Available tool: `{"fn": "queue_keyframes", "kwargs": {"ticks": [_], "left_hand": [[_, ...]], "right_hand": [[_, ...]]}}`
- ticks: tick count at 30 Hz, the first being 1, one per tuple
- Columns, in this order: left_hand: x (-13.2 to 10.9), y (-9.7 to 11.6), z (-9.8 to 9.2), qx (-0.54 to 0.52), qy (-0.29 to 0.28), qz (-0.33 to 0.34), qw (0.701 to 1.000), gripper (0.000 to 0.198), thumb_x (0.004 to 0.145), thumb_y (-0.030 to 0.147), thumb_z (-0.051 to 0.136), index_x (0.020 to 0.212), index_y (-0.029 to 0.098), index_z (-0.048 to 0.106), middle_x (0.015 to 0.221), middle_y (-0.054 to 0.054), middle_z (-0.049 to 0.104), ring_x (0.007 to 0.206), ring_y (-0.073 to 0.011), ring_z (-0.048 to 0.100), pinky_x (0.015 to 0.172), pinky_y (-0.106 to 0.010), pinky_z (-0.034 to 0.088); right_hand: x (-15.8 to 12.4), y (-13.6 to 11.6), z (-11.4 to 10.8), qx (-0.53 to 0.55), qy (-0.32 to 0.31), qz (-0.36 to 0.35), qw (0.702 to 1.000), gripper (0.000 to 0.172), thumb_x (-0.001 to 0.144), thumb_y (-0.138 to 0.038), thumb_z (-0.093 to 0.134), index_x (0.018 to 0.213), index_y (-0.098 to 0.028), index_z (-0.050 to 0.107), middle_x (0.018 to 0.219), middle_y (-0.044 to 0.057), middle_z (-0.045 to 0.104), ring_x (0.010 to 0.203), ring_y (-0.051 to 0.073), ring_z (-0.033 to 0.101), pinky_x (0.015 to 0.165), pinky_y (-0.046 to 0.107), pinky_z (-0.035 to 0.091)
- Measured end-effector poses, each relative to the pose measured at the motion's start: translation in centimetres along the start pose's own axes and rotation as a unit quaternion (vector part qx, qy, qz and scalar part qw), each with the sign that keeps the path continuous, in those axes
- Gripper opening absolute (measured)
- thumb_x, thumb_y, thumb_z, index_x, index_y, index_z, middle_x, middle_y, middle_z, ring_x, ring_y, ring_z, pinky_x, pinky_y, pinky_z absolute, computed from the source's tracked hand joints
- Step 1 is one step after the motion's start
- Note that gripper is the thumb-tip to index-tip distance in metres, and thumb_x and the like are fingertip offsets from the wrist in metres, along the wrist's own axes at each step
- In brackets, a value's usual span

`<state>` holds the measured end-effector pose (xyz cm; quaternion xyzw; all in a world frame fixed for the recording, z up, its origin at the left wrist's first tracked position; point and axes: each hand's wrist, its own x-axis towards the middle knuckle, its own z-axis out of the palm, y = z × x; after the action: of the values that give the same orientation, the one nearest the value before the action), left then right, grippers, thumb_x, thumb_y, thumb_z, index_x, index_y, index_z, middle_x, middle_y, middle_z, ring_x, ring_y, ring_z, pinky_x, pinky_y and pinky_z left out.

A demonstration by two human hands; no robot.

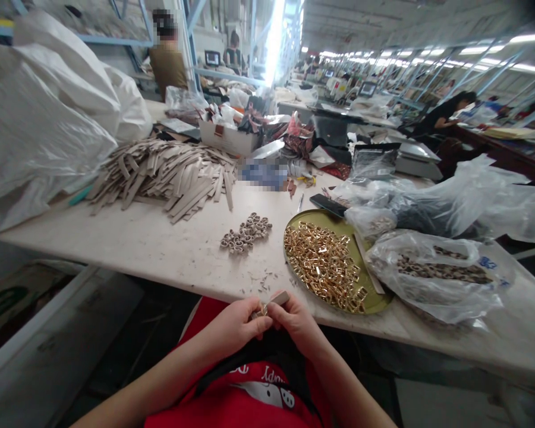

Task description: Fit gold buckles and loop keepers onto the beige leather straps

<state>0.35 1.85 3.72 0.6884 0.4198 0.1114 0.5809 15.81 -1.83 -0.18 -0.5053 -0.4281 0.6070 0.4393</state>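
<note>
At the table's front edge my two hands meet, fingers pinched close together. My left hand [243, 321] is closed on a small gold buckle [263, 310], mostly covered by the fingers. A short beige strap [279, 298] sticks up from my right hand [294, 318], whose thumb and fingers are closed round it. How strap and buckle meet is hidden. To the right, a round gold-coloured tray [386, 302] bears a heap of gold buckles [321, 261]. Small beige loops [246, 233] lie in a pile beyond my hands.
Long beige strips [173, 172] are heaped at the back left, beside a big white sack [57, 101]. Clear plastic bags [437, 279] crowd the right side, one with more loops inside. A dark phone-like object [327, 205] lies behind the tray. Co-workers sit farther off.
</note>
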Motion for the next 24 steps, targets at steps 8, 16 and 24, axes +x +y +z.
{"fn": "queue_keyframes", "kwargs": {"ticks": [8,16,24], "left_hand": [[0.6,-2.2,-0.4,-0.062,0.066,-0.014,0.996,0.035,0.075,0.048,0.051,0.059,0.018,0.042,0.046,0.006,0.046,0.045,-0.0096,0.040,0.045,-0.020,0.029],[1.6,-3.1,-2.9,-0.053,0.145,0.050,0.987,0.030,0.083,0.040,0.043,0.096,0.018,0.058,0.076,-0.001,0.060,0.071,-0.0152,0.053,0.065,-0.023,0.039],[3.9,-5.1,-5.5,-0.193,0.147,-0.064,0.968,0.052,0.069,0.061,0.051,0.091,0.014,0.056,0.047,0.010,0.029,0.042,-0.0076,0.026,0.040,-0.019,0.020]], "right_hand": [[-0.1,-0.6,1.6,-0.145,0.064,-0.127,0.979,0.024,0.084,-0.041,0.045,0.075,-0.019,0.053,0.064,-0.001,0.050,0.059,0.013,0.045,0.055,0.024,0.034],[5.4,-2.1,0.7,-0.205,0.001,-0.117,0.972,0.037,0.088,-0.045,0.035,0.075,-0.019,0.058,0.063,-0.001,0.051,0.058,0.013,0.047,0.054,0.024,0.035],[8.9,-5.1,-7.5,-0.295,0.250,-0.189,0.903,0.021,0.084,-0.036,0.046,0.083,-0.018,0.056,0.069,0.000,0.055,0.062,0.014,0.049,0.057,0.024,0.039]]}}
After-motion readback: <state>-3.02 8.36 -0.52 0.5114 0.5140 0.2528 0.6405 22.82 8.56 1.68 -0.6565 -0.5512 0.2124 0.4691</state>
